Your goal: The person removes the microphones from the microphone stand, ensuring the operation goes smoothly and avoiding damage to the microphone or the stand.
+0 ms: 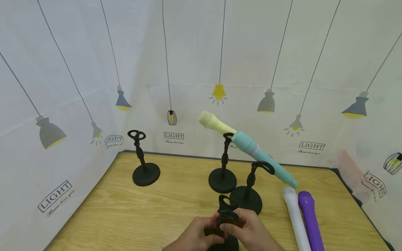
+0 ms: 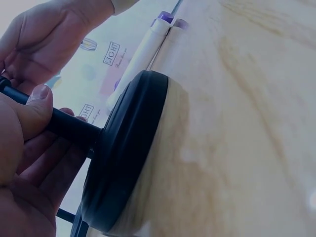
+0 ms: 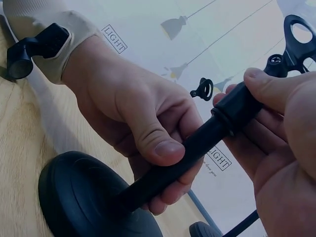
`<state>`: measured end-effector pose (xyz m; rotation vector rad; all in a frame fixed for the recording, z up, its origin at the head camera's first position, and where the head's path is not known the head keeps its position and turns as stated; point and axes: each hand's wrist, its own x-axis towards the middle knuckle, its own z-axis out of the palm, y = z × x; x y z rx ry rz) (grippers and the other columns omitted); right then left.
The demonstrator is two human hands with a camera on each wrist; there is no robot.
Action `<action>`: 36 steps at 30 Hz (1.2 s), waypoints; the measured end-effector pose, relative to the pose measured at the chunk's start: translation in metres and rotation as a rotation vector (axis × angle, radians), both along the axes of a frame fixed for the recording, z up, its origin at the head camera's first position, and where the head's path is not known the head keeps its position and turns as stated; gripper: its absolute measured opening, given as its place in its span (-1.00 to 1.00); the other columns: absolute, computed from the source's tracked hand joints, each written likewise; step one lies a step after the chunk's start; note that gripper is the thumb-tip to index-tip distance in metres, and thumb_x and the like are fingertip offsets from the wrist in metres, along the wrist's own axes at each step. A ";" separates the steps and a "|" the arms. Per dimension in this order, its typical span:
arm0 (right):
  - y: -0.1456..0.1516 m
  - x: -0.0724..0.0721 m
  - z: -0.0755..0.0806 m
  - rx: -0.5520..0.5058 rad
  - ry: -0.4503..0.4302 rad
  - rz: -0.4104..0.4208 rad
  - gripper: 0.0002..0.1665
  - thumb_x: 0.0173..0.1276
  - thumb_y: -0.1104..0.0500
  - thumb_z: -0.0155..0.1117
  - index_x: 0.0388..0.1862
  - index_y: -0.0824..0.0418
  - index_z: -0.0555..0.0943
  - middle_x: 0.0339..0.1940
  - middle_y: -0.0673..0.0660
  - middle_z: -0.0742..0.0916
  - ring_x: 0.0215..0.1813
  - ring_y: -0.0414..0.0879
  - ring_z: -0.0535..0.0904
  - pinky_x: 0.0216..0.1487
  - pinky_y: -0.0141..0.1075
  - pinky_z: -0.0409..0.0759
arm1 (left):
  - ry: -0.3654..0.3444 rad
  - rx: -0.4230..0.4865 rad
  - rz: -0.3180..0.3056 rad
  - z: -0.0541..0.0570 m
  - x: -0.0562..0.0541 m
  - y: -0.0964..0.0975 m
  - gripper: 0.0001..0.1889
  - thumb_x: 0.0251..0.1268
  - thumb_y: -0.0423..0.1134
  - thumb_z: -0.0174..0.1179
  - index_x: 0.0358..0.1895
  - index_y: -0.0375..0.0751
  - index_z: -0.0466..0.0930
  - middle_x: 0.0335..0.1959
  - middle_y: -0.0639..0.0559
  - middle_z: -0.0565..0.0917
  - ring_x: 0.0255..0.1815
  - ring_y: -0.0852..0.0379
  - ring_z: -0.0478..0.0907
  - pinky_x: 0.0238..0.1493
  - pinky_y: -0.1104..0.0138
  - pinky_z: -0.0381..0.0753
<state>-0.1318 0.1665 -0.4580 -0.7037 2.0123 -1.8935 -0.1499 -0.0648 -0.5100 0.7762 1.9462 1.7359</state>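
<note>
Both hands are on a black microphone stand (image 3: pixel 163 180) near the front of the table. My left hand (image 1: pixel 199 233) grips its pole above the round base (image 2: pixel 131 153), thumb on one side and fingers around the other. Higher up, my right hand (image 1: pixel 251 228) pinches the thicker collar (image 3: pixel 237 109) just below the looped clip (image 1: pixel 226 203). In the right wrist view the left hand (image 3: pixel 138 108) is below the right hand (image 3: pixel 291 118) on the pole. The head view hides much of the pole behind the fingers.
Behind, one black stand (image 1: pixel 223 179) carries a yellow microphone (image 1: pixel 215 122) and another (image 1: pixel 246 198) a teal microphone (image 1: pixel 263 157). A bare-clipped stand (image 1: pixel 146 174) is at back left. White (image 1: pixel 295 216) and purple (image 1: pixel 311 219) microphones lie at right. A printed sheet (image 1: pixel 194 52) surrounds the table.
</note>
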 end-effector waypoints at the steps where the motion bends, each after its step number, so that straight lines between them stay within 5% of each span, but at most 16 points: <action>1: 0.001 -0.001 0.000 0.004 -0.010 0.012 -0.69 0.61 0.20 0.33 0.13 0.44 0.70 0.14 0.40 0.80 0.08 -0.23 0.80 0.11 -0.32 0.76 | 0.002 0.000 -0.001 0.000 0.000 0.000 -0.71 0.47 -0.40 0.37 0.19 -0.18 0.78 -0.02 -0.17 0.87 0.03 0.31 0.76 0.13 0.52 0.65; 6: 0.005 -0.004 0.000 -0.010 0.030 0.075 -0.69 0.66 0.23 0.25 0.17 0.46 0.66 0.17 0.33 0.81 0.14 -0.27 0.77 0.16 -0.34 0.74 | 0.006 -0.004 -0.007 0.000 -0.001 0.001 -0.72 0.46 -0.42 0.38 0.17 -0.20 0.78 -0.04 -0.18 0.87 0.00 0.36 0.75 0.12 0.53 0.64; 11: 0.002 -0.007 -0.001 -0.053 0.059 0.118 -0.67 0.71 0.28 0.15 0.25 0.48 0.62 0.31 0.49 0.71 0.28 -0.30 0.72 0.26 -0.39 0.69 | 0.037 -0.032 0.003 0.001 -0.003 -0.003 -0.72 0.49 -0.37 0.37 0.19 -0.14 0.76 -0.02 -0.12 0.87 0.05 0.33 0.74 0.18 0.51 0.63; 15: -0.003 -0.010 -0.002 -0.034 0.106 0.080 -0.63 0.70 0.29 0.16 0.34 0.44 0.62 0.36 0.53 0.67 0.35 -0.27 0.70 0.33 -0.41 0.64 | 0.074 -0.079 0.050 0.002 -0.005 -0.007 -0.80 0.51 -0.31 0.37 0.10 -0.09 0.78 -0.04 -0.01 0.87 0.06 0.33 0.75 0.21 0.48 0.63; 23: -0.011 -0.024 0.001 0.143 0.152 -0.102 -0.68 0.64 0.20 0.30 0.27 0.21 0.72 0.27 0.28 0.78 0.30 -0.11 0.75 0.33 -0.21 0.71 | 0.126 -0.120 0.156 0.006 -0.012 -0.018 -0.86 0.52 -0.28 0.35 0.03 -0.19 0.78 -0.07 0.05 0.85 0.09 0.27 0.76 0.22 0.43 0.68; 29: -0.019 -0.038 0.003 0.204 0.113 -0.129 -0.57 0.63 0.10 0.33 0.37 0.20 0.67 0.31 0.26 0.78 0.37 0.20 0.70 0.35 -0.18 0.70 | 0.132 -0.184 0.258 0.009 -0.025 -0.031 -0.85 0.54 -0.23 0.35 0.05 -0.10 0.78 -0.02 0.10 0.86 0.10 0.22 0.77 0.23 0.26 0.74; 36: -0.032 -0.055 0.002 0.252 0.135 -0.142 -0.59 0.68 0.06 0.28 0.36 0.19 0.69 0.31 0.20 0.79 0.38 0.15 0.71 0.34 -0.19 0.71 | 0.133 -0.245 0.379 0.010 -0.041 -0.047 -0.84 0.60 -0.17 0.31 0.06 -0.09 0.78 0.00 0.08 0.86 0.15 0.08 0.77 0.24 0.06 0.76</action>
